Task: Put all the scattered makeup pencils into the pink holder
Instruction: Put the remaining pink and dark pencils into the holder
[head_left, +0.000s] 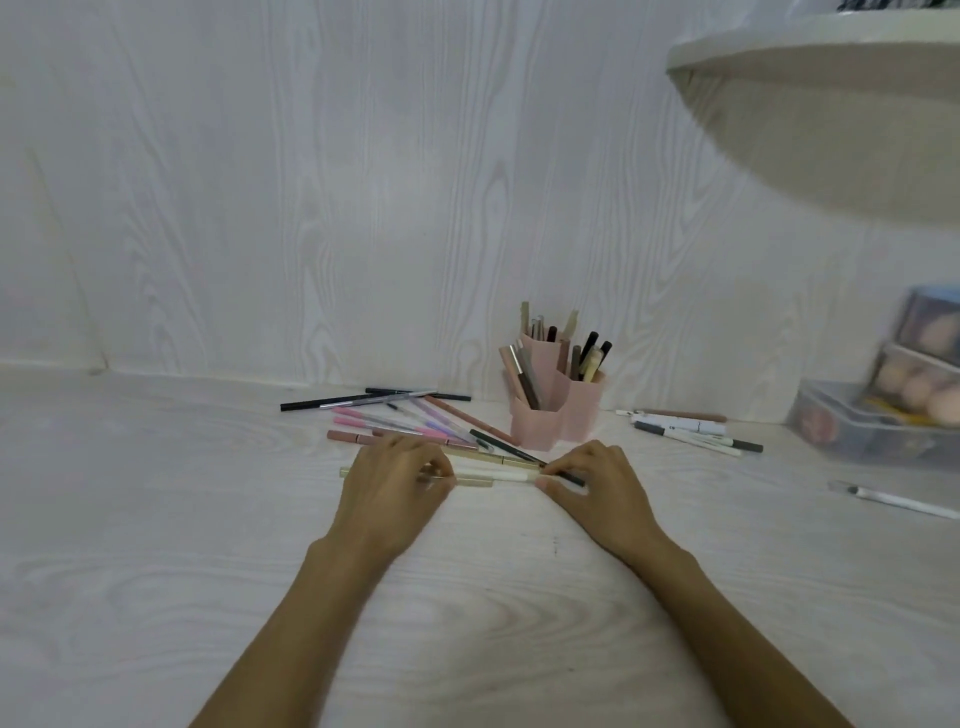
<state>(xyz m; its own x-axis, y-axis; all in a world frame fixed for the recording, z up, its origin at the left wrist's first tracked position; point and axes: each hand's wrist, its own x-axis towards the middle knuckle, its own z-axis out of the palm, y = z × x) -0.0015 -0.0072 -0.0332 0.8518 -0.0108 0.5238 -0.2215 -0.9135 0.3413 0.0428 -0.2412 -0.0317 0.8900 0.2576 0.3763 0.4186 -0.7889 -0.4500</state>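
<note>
Both hands pinch pencils (493, 475) lying crosswise: left hand (395, 483), right hand (597, 486). Holder (556, 410) just behind, nearer right.

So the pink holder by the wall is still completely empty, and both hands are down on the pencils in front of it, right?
Not quite. The head view shows the pink holder already has several pencils standing in it, so it is not empty. The rest holds: it stands by the wall, and the left hand and right hand are down on the pencils in front of it.
</note>
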